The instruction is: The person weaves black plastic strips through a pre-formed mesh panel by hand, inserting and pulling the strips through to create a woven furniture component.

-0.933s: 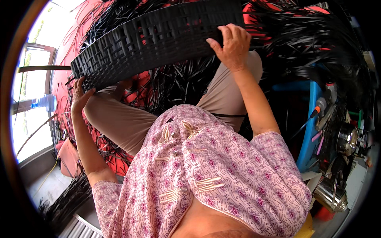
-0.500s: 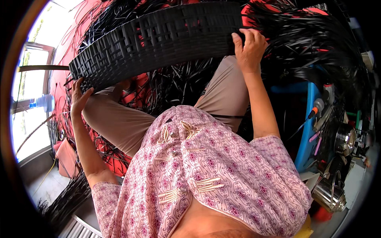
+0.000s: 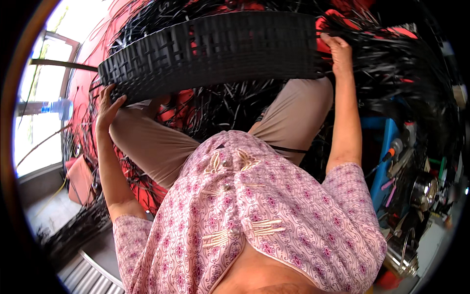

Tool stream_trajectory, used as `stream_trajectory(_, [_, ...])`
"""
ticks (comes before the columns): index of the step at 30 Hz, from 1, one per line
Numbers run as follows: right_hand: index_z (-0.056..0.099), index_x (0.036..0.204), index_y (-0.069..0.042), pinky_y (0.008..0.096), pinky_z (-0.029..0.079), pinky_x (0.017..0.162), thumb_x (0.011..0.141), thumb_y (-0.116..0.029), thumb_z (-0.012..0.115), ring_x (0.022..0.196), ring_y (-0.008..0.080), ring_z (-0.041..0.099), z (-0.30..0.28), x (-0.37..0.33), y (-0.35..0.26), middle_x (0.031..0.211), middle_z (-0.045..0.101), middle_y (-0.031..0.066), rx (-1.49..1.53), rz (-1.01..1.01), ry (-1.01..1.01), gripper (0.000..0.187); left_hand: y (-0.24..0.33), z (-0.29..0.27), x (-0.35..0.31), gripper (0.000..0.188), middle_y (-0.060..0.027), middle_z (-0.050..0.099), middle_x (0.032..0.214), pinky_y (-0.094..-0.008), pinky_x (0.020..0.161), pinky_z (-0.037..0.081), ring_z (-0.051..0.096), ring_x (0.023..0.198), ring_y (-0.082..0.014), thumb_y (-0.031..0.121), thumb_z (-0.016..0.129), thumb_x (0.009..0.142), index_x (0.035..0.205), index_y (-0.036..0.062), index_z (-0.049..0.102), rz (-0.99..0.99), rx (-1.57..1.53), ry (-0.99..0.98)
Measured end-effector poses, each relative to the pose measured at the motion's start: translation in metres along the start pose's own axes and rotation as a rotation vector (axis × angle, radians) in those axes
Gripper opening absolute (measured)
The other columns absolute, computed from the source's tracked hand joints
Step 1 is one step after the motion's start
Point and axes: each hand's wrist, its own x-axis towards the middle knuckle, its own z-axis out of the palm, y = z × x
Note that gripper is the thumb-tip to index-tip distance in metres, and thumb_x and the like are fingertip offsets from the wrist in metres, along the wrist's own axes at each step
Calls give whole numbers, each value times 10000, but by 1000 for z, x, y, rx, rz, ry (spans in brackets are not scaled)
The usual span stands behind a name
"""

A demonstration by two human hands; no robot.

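A long curved band of black weaving (image 3: pixel 210 54), made of flat plastic-like strips, lies across my bent knees. My left hand (image 3: pixel 107 108) grips its lower left corner, thumb toward the near edge and fingers at the end. Just beyond the band's right end is my right hand (image 3: pixel 341 53), its fingers drawn together among loose black strips; what lies between them is too dark to make out. A mass of unwoven black strips (image 3: pixel 387 63) spreads out from that right end.
More loose strips cover a red surface (image 3: pixel 88 44) around my legs. To the right stand a blue bin (image 3: pixel 384 147), an orange-and-grey handled tool (image 3: pixel 393 148) and shiny metal pots (image 3: pixel 402 252). A pinkish bag (image 3: pixel 80 180) and a clear blue bottle (image 3: pixel 61 109) are at left.
My right hand has shifted right, off the band's end and onto the loose strips. The band appears slightly farther right and lower, with my left hand still on its corner.
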Motion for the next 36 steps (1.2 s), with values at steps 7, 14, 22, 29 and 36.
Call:
stream_trajectory(7, [735,950,-15,220,497,787,850,-172,812,817,84,651,7,-8,6,901,723,8,161,126,-78,201,80,10,-3,456,-118,613,1277,-475,986,446,575,1199,-312,346,764,859,1232,105,660,136,293,544])
stream_trajectory(14, [698,1132,-38,263,500,872,851,-216,813,951,112,646,21,-31,-5,1062,717,17,192,230,-432,352,285,93,-6,644,-121,575,1271,-460,1093,330,519,1220,-302,521,699,868,1240,-1,640,525,21,224])
stream_trajectory(22, [706,1059,-24,238,501,798,862,-212,782,843,82,630,21,-32,-1,960,707,5,62,201,-388,282,302,101,26,586,-127,566,1300,-453,1068,347,517,1229,-315,474,701,879,1241,19,627,554,38,369])
stream_trajectory(29, [722,926,-5,246,527,670,766,-248,866,695,93,645,26,-28,-15,840,717,29,69,216,-314,325,351,128,17,634,-137,566,1266,-448,1042,359,517,1206,-314,467,699,876,1285,-9,605,668,-56,232])
stream_trajectory(36, [742,852,-28,223,475,654,776,-297,867,688,62,594,55,-37,-12,792,680,-22,116,135,-56,306,370,130,37,566,-119,569,1234,-449,1021,363,516,1182,-309,445,713,863,1201,-5,654,623,-52,364])
